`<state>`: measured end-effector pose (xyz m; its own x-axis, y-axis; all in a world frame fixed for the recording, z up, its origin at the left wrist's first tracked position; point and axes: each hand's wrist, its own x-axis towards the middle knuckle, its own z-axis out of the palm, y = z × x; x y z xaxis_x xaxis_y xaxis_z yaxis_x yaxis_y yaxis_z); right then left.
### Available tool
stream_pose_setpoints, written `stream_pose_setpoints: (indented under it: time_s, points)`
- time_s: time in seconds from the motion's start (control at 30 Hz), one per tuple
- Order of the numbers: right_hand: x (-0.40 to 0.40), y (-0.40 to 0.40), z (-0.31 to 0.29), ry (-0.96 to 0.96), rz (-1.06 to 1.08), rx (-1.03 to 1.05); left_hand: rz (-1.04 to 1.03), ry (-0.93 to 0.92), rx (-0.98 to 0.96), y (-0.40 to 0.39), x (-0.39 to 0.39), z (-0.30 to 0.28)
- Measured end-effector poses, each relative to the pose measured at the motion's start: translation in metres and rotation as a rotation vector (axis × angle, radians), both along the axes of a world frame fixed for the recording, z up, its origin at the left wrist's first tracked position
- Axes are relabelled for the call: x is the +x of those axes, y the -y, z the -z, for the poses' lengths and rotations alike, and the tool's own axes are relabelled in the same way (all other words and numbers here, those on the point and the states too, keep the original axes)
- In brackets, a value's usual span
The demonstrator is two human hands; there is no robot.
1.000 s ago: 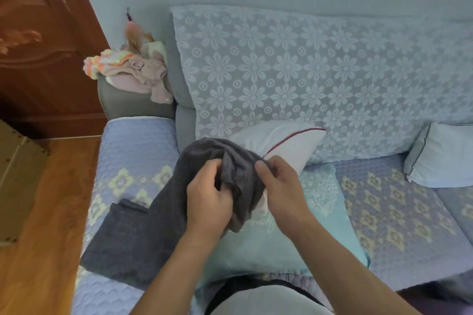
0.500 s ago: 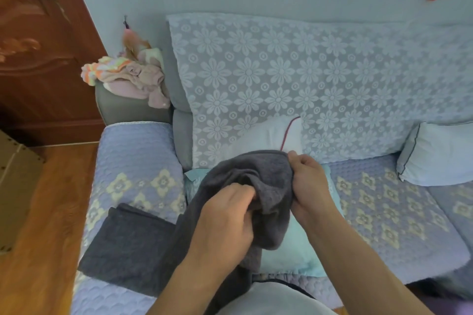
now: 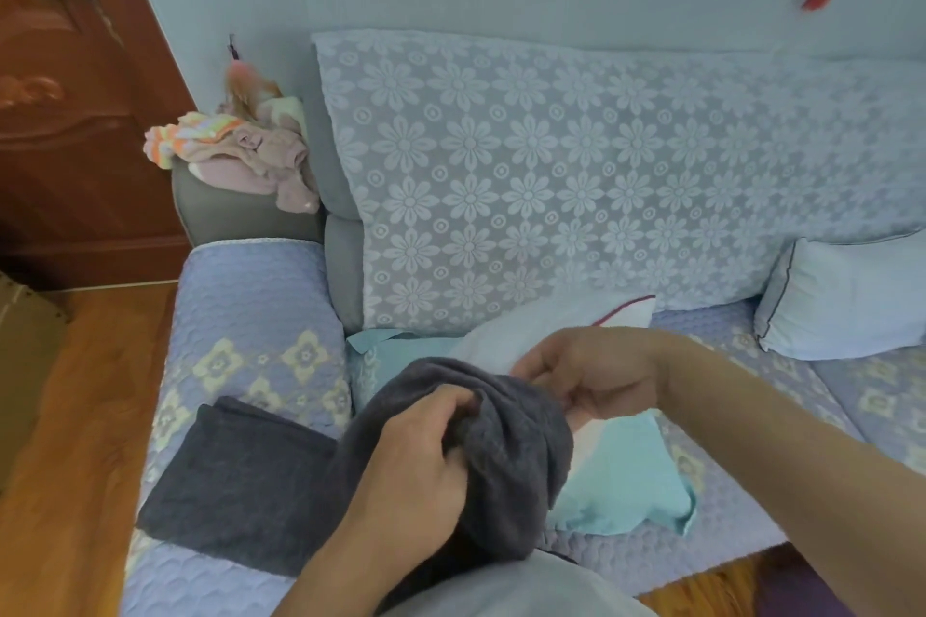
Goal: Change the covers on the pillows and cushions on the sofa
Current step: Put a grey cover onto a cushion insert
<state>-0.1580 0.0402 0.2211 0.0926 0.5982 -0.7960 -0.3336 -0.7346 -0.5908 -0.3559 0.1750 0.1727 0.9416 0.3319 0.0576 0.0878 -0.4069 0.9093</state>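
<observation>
A dark grey cover (image 3: 521,456) is bunched in front of me over the sofa seat. My left hand (image 3: 416,471) grips its gathered fabric from the near side. My right hand (image 3: 586,376) pinches the cover's far edge, its fingers curled. Behind the hands lies a white pillow (image 3: 551,321) with a red piping line, partly hidden. Under it a turquoise cover (image 3: 621,481) is spread flat on the seat. A second dark grey cover (image 3: 235,481), folded, rests on the left of the seat.
The sofa (image 3: 250,316) has a lilac quilted throw and a lace flower-pattern backrest cover (image 3: 551,165). A pale blue cushion (image 3: 847,301) leans at the right. Crumpled clothes (image 3: 235,150) sit on the armrest. A wooden door (image 3: 65,90) and floor (image 3: 75,441) lie left.
The view has shifted. The bunched grey cover has come lower and nearer to me, and more of the white pillow and turquoise cover now shows to its right.
</observation>
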Motion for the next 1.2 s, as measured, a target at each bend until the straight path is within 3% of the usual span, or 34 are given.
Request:
stream_pose_setpoints:
  time_s: [0.3, 0.57, 0.73, 0.87, 1.07, 1.2]
  points:
    - [-0.020, -0.001, 0.017, 0.070, -0.153, -0.085, -0.122, 0.150, 0.114, 0.025, -0.003, 0.023]
    - [-0.022, 0.018, 0.030, 0.118, -0.194, -0.240, 0.068, 0.236, 0.285, 0.041, -0.005, 0.033]
    - [-0.025, 0.037, 0.036, -0.096, -0.122, -0.130, 0.116, 0.206, 0.236, 0.043, -0.009, 0.031]
    - [-0.035, 0.042, 0.049, -0.170, 0.039, -0.159, 0.193, 0.167, 0.194, 0.045, -0.009, 0.035]
    - [-0.025, 0.034, 0.034, -0.078, 0.188, -0.145, 0.178, 0.093, 0.135, 0.039, -0.008, 0.037]
    - [-0.012, 0.038, 0.021, 0.126, 0.221, -0.119, 0.122, 0.080, 0.049, 0.038, -0.002, 0.026]
